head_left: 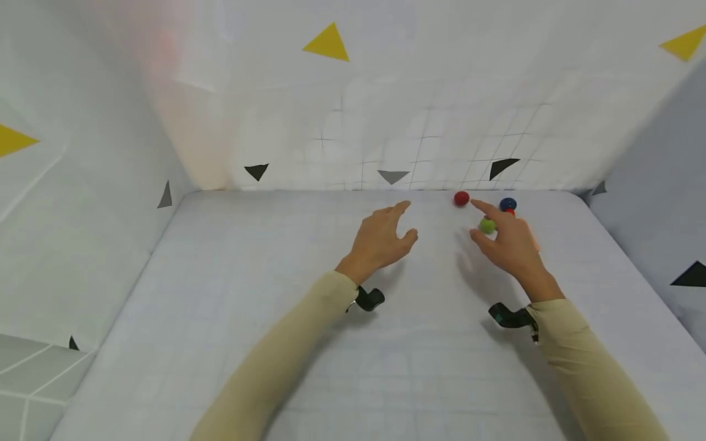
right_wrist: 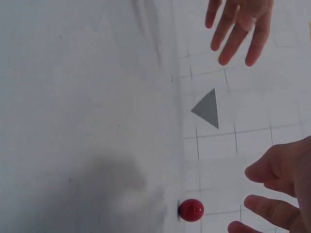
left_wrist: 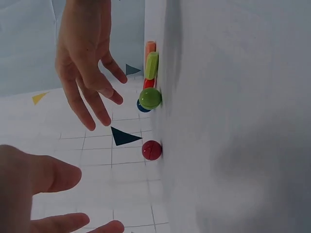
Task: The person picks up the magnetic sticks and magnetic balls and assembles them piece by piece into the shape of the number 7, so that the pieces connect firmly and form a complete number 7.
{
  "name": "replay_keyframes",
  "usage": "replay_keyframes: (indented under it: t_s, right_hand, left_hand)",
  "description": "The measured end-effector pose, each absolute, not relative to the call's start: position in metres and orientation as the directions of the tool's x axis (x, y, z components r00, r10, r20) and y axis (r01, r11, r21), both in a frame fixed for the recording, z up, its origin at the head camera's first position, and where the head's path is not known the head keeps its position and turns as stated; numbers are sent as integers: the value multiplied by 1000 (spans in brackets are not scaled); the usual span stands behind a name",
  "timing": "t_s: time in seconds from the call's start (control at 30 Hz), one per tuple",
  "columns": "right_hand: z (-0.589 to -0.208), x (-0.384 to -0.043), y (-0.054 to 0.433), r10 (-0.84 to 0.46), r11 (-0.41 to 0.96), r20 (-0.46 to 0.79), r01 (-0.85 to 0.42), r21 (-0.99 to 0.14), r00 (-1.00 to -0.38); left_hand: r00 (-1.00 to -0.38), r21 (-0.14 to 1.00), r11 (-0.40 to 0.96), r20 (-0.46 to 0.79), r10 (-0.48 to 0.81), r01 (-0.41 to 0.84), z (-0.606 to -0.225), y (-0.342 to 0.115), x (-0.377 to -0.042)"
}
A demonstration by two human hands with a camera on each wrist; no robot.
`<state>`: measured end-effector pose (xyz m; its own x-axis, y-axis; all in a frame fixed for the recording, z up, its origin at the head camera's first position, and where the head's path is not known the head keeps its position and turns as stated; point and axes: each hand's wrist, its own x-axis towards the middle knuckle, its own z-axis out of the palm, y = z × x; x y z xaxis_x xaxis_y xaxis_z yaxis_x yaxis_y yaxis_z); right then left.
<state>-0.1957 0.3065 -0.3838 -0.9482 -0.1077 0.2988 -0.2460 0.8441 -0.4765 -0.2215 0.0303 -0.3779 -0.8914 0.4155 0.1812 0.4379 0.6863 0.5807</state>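
Over the white table, my left hand [head_left: 379, 240] hovers with fingers spread and holds nothing. To its right, my right hand [head_left: 510, 242] is held above a small cluster of things, its thumb and index finger apart and nothing between them. A red ball [head_left: 461, 198] lies just beyond the right index fingertip. Partly behind that hand are a green ball [head_left: 487, 226], a blue ball [head_left: 508, 204] and an orange block [head_left: 531, 235]. In the left wrist view, a lime-green block [left_wrist: 152, 65] and a red piece [left_wrist: 148, 84] also show; the red piece's shape is mostly hidden.
White walls enclose the table [head_left: 248, 343] at the back and both sides. Black, grey and yellow triangles mark them, such as the yellow triangle [head_left: 330, 43]. Each wrist carries a small dark camera, like the right camera [head_left: 510, 316].
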Motion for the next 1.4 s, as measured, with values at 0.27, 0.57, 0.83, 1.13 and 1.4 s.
replay_keyframes:
  t_s: [0.27,0.57,0.83,1.13,1.4]
  right_hand:
    - [-383,-202,331,-30,867,272,-161,-471,-962]
    - [-389,-206,355,54,868,167,-36,-496,-984]
    - [-391,-212,364,63,844,124,-14,-537,-990]
    - [-396,-230,359,8,868,168,-76,-491,-986]
    - [-400,-244,364,-123,885,186,-193,-424,-975]
  left_hand:
    - [-857,619,624,167,488,476,-388,52,-224]
    - [-844,620,627,112,524,472,-394,67,-223]
    - [-836,621,627,84,543,470,-397,82,-223]
    - [-815,592,628,85,574,504,-397,107,-223]
    - [-812,574,645,63,580,505,-403,122,-224]
